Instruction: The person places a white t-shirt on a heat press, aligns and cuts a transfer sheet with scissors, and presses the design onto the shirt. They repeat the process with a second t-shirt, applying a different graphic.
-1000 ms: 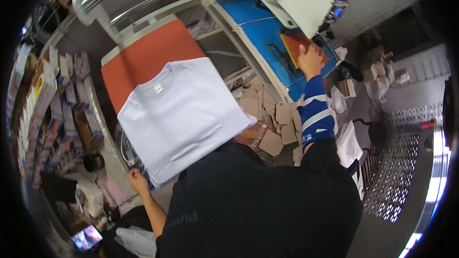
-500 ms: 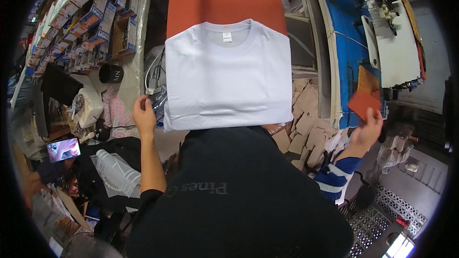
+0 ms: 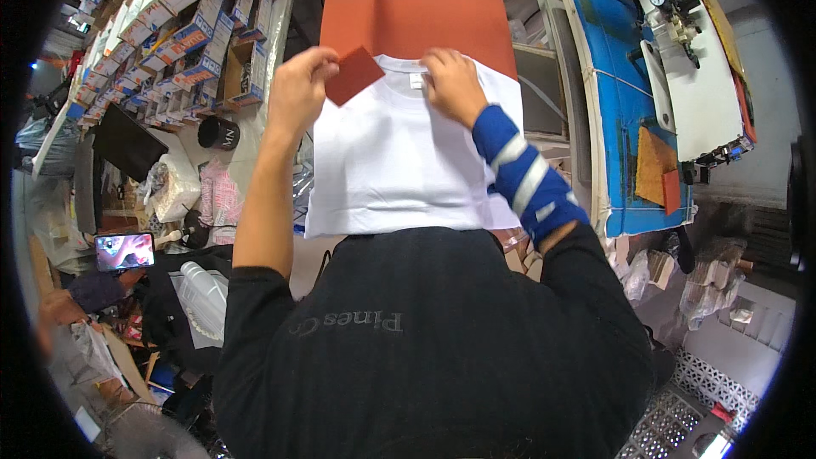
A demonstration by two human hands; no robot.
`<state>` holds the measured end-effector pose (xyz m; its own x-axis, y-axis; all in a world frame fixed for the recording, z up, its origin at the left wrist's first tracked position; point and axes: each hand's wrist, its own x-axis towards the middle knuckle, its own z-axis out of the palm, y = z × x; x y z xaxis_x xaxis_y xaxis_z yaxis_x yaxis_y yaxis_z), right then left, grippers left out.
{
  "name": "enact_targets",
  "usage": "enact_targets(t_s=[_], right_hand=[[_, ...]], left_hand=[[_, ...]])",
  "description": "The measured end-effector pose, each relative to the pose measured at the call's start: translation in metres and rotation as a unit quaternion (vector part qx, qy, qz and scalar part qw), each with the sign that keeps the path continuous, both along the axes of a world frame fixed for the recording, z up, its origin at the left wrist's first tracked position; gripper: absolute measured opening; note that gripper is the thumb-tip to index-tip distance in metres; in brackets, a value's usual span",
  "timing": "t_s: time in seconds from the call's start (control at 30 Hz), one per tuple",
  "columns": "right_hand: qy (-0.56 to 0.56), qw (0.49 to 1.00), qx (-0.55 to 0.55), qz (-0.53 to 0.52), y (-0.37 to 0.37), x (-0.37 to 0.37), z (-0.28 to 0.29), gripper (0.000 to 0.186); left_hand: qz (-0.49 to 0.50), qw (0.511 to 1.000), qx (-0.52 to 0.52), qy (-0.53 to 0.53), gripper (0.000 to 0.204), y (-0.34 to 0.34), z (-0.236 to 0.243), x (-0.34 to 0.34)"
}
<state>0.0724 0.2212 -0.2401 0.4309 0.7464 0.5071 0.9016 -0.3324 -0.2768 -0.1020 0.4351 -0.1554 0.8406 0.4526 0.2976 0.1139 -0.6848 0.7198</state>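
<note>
My left hand point(image 3: 299, 89), raised over the left shoulder of a folded white T-shirt point(image 3: 399, 178), grips a red-orange square pad point(image 3: 358, 76) by one edge. My right hand point(image 3: 449, 85), in a blue striped sleeve, is at the right side of the collar, its fingers bent but slightly apart, with nothing visible in them. The shirt lies on an orange padded board point(image 3: 416, 17); its neck label shows between my hands.
Box racks point(image 3: 187, 34) and a black mug point(image 3: 218, 133) are left; a lit phone point(image 3: 124, 252) is lower left, beside another person's hand point(image 3: 57, 310). Right are a white machine point(image 3: 697, 76) and blue platform point(image 3: 629, 110) with a yellow pad point(image 3: 653, 157). Packets point(image 3: 714, 280) sit below.
My right hand has moved from the blue platform to the shirt collar. The red pad it held is now in my left hand, which has risen to the shirt's shoulder.
</note>
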Motion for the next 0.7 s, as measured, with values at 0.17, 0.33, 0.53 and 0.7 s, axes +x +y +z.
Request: enact_targets(t_s=[0.17, 0.33, 0.53, 0.7], right_hand=[[0.106, 0.939, -0.323, -0.041, 0.01, 0.048, 0.007, 0.022], [0.135, 0.971, -0.195, -0.01, 0.007, 0.042, 0.027, 0.012], [0.102, 0.99, -0.089, -0.028, 0.002, 0.048, -0.01, 0.013], [0.118, 0.989, -0.09, -0.027, 0.002, 0.046, -0.017, 0.016]], left_hand=[[-0.069, 0.981, 0.134, -0.12, 0.011, 0.015, -0.03, 0.093], [-0.089, 0.995, -0.036, 0.005, 0.019, 0.004, -0.061, 0.15], [-0.167, 0.96, -0.128, 0.185, 0.026, -0.005, -0.086, 0.147], [-0.183, 0.968, 0.145, 0.088, 0.021, -0.004, -0.092, 0.117]])
